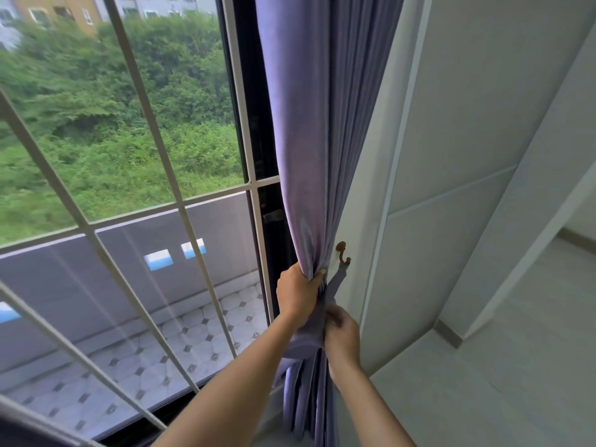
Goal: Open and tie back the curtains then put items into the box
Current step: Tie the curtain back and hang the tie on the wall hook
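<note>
A purple curtain [309, 150] hangs gathered at the right side of the window. My left hand [298, 293] grips the bunched fabric at waist height. A matching purple tieback strap [335, 282] runs from a small brass wall hook [342, 253] down around the bundle. My right hand [342, 337] pinches the strap's lower part just below and to the right of the left hand. The box and the items are not in view.
The large window [129, 188] with white bars fills the left, with a tiled balcony and greenery beyond. A white panelled wall [451, 188] stands right of the curtain. Pale floor [516, 366] lies at the lower right, with a doorway at the far right.
</note>
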Demonstrator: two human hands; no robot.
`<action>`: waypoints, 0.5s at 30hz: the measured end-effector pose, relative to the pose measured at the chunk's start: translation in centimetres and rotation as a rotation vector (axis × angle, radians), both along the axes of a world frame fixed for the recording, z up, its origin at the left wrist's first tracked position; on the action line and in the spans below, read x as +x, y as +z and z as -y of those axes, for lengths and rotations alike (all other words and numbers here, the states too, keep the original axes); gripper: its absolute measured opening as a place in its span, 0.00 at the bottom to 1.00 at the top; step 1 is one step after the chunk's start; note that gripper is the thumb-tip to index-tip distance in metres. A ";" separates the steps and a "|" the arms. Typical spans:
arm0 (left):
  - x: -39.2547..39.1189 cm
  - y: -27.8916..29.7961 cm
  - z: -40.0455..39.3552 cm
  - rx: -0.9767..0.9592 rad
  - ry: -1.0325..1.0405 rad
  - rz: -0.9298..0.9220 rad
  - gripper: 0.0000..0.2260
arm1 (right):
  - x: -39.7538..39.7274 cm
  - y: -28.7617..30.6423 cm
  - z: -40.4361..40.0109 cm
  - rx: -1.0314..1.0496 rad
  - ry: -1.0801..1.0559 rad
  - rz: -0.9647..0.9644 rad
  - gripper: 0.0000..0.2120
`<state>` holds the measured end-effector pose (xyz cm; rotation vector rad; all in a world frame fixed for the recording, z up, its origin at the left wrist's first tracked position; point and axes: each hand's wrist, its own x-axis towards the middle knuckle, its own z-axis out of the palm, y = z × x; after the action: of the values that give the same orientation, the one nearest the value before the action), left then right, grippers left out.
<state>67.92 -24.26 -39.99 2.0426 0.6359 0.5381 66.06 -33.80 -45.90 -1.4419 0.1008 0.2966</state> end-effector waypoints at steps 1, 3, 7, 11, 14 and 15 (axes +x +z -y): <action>0.0 -0.1 0.0 0.007 -0.002 -0.002 0.08 | 0.2 0.0 -0.3 -0.023 -0.030 0.002 0.11; 0.1 -0.2 0.1 0.023 -0.002 -0.011 0.09 | 0.6 -0.2 -1.0 -0.024 -0.074 -0.018 0.06; 0.1 -0.2 0.3 0.025 -0.013 -0.013 0.08 | 0.7 0.1 -1.6 -0.204 -0.050 0.114 0.11; -0.1 -0.2 0.2 0.030 -0.040 -0.018 0.08 | 0.5 -0.4 -2.3 -0.512 -0.074 0.304 0.14; -0.4 -0.2 -0.1 0.026 -0.053 -0.020 0.09 | 0.7 -0.5 -3.6 -0.642 -0.150 0.344 0.18; -0.4 -0.1 -0.3 0.023 -0.058 -0.021 0.09 | 0.8 -0.5 -3.9 -0.672 -0.155 0.363 0.20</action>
<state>67.51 -23.96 -40.12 2.0841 0.5839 0.4927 66.88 -29.94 -46.38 -2.1173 0.0135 -0.1512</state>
